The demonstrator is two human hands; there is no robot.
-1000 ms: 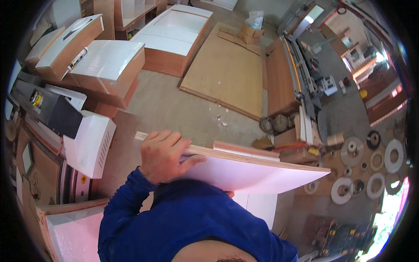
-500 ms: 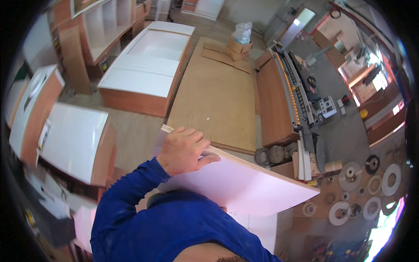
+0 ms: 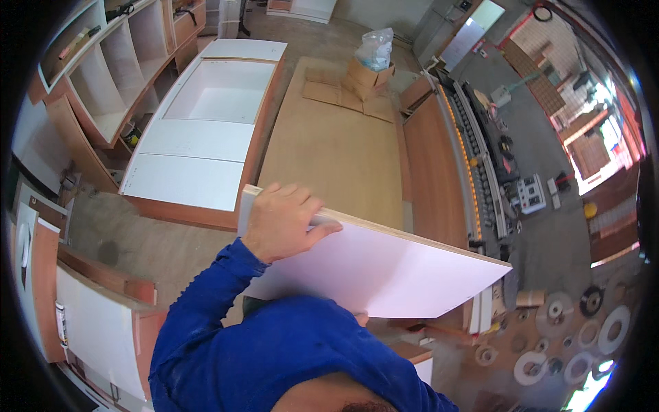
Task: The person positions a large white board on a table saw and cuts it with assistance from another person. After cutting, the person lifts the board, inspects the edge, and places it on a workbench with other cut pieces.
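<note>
A white laminated panel point(image 3: 384, 264) with a bare wooden edge is held up tilted in front of my chest. Over its upper edge, near the left corner, my left hand point(image 3: 285, 223) is closed, with the thumb on the white face and the fingers over the far side. At the lower edge, a small bit of my right hand point(image 3: 362, 319) shows against the panel; my blue-sleeved shoulder hides the rest. Beyond the panel lies a large tan board point(image 3: 329, 151), low down.
A white cabinet point(image 3: 189, 172) with brown sides lies at the left of the tan board. To the right runs a long machine point(image 3: 473, 165) with a roller track. White-topped cabinets point(image 3: 96, 323) stand at left. Rolls of edging point(image 3: 556, 312) cover the lower right. A cardboard box point(image 3: 367, 75) sits at the back.
The view has swung left-to-right across the room, and the cabinet pieces have shifted in it. My left hand keeps its hold on the panel, whose lower edge now sits higher in view.
</note>
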